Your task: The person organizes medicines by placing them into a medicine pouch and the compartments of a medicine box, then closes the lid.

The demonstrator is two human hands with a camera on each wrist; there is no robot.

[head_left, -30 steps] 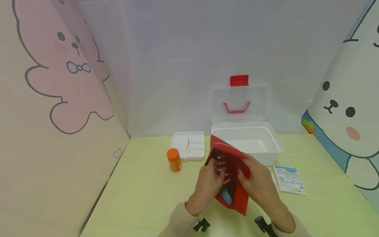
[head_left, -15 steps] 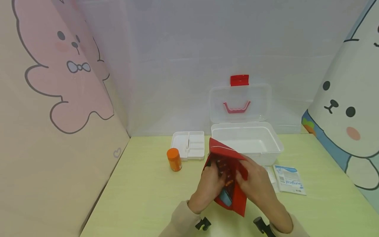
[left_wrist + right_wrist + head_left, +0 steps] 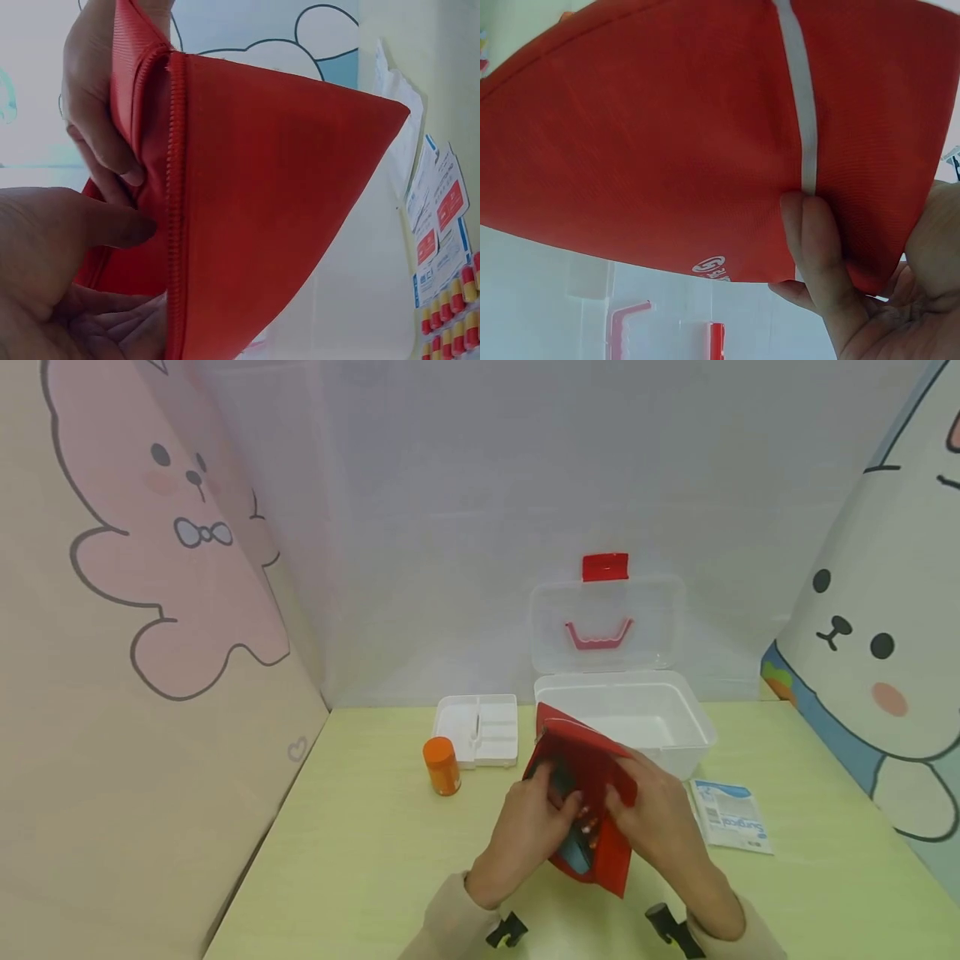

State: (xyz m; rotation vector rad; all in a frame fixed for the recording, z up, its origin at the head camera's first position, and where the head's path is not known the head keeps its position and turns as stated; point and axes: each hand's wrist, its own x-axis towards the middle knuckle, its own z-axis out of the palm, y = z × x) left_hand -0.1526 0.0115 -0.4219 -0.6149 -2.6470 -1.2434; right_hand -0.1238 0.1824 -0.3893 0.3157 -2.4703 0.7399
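Both hands are at a red zip pouch, tilted above the table with its mouth parted toward me. My right hand grips the pouch's right panel. In the right wrist view, its fingers lie over a white stripe on the red cloth. The left hand reaches into the mouth; in the left wrist view its thumb is extended while the fingertips pass behind the zip edge, so what they touch is hidden. Inside the pouch show a light-blue item and some orange-tipped pieces, partly covered.
Behind the pouch stands a white box with its clear lid raised. A white divided tray and an orange-capped bottle are to its left. At right lies a surgical packet. Capsule blister packs show in the left wrist view.
The row of orange-tipped pieces near the left fingers is now mostly out of sight, with a few showing lower in the pouch. The right hand keeps its grip; the pouch has shifted slightly.
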